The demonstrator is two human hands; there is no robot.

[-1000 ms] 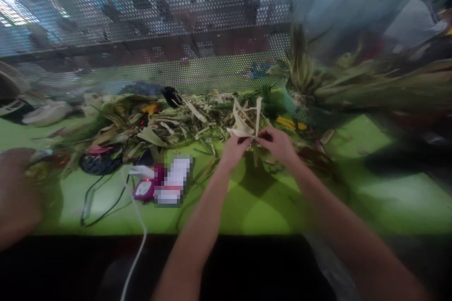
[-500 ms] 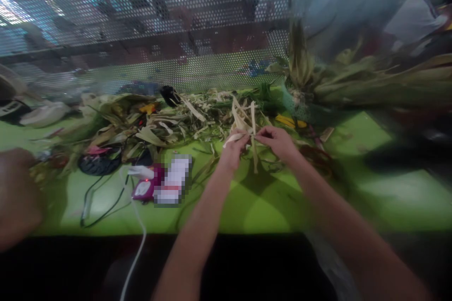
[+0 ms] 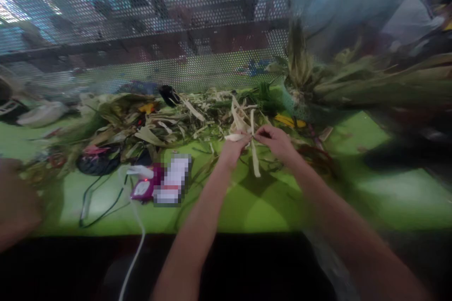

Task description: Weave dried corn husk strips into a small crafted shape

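Note:
Pale dried corn husk strips [image 3: 240, 115] fan upward from between my two hands, above the green table [image 3: 254, 211]. My left hand [image 3: 235, 146] is closed on the gathered husks at their lower part. Just to its right, my right hand [image 3: 273, 138] pinches a narrow husk strip [image 3: 254, 162] with thumb and forefinger. That strip runs upright past the fingertips, its lower end hanging free below them. The fingertips of both hands nearly meet, and the exact spot they grip is partly hidden.
Loose husks and scraps [image 3: 169, 122] lie heaped behind my hands. A purple power socket box [image 3: 144, 187] and a pixelated phone-like slab [image 3: 173, 181] are to the left, with a white cable [image 3: 136, 249]. A husk bundle [image 3: 300, 75] stands at right; another person's arm [image 3: 17, 202] is at far left.
The narrow strip has slid down a little between my fingers, its lower end now hanging lower and tilted right. Both hands stay almost in place. The other person's arm shifts slightly left.

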